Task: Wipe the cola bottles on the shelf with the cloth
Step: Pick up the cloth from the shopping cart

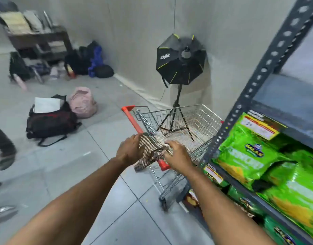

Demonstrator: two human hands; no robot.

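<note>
A brown-and-white striped cloth [149,152] hangs over the red handle [132,121] of a small wire shopping cart [185,126]. My left hand [129,151] grips the cloth's left side. My right hand [177,156] holds its right edge with the fingers curled on it. The metal shelf [258,82] stands at the right with green snack bags [254,156] on it. No cola bottles show in this view.
A black softbox on a tripod [181,59] stands behind the cart by the wall. Bags [51,121] and a pink sack [83,102] lie on the tiled floor at the left. Another person's leg [4,144] is at the left edge.
</note>
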